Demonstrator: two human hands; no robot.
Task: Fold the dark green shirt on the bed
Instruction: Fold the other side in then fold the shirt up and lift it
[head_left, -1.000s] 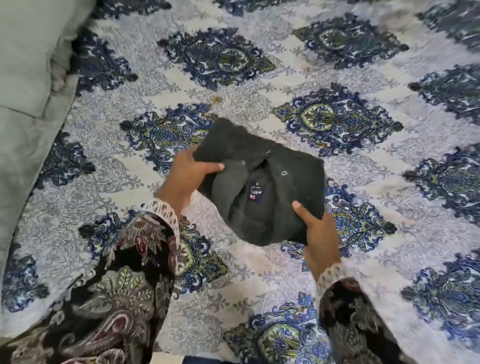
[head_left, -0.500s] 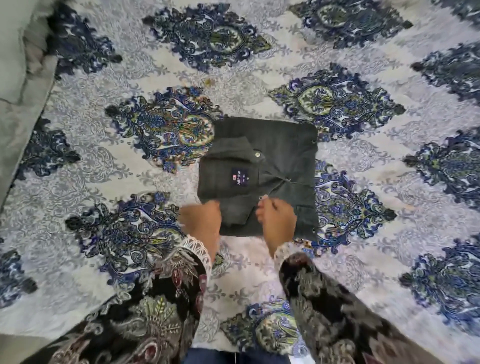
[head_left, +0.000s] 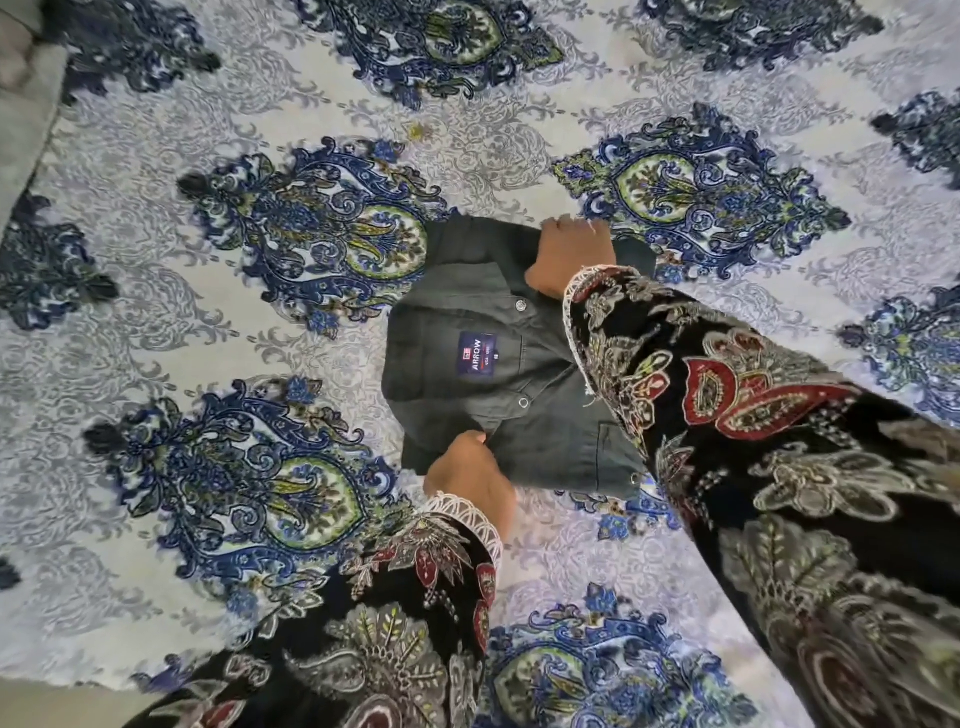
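The dark green shirt (head_left: 470, 322) lies folded into a compact rectangle on the patterned bedspread (head_left: 156, 322), collar up with a blue brand label showing. My left hand (head_left: 470, 475) rests at the shirt's near edge, fingers curled on the fabric by the collar. My right hand (head_left: 571, 254) reaches across to the far edge, fingers bent down onto the cloth. My right sleeve covers the shirt's right part. Whether either hand pinches the fabric or only presses it is not clear.
The bedspread with blue and green medallions fills the view on all sides. A grey pillow or cushion (head_left: 21, 104) lies at the top left corner. My dark floral sleeves (head_left: 779, 441) cross the lower right and bottom.
The shirt was held up in both hands, then laid flat on the bed. My right hand has moved from the near edge to the far edge; my left hand stays near.
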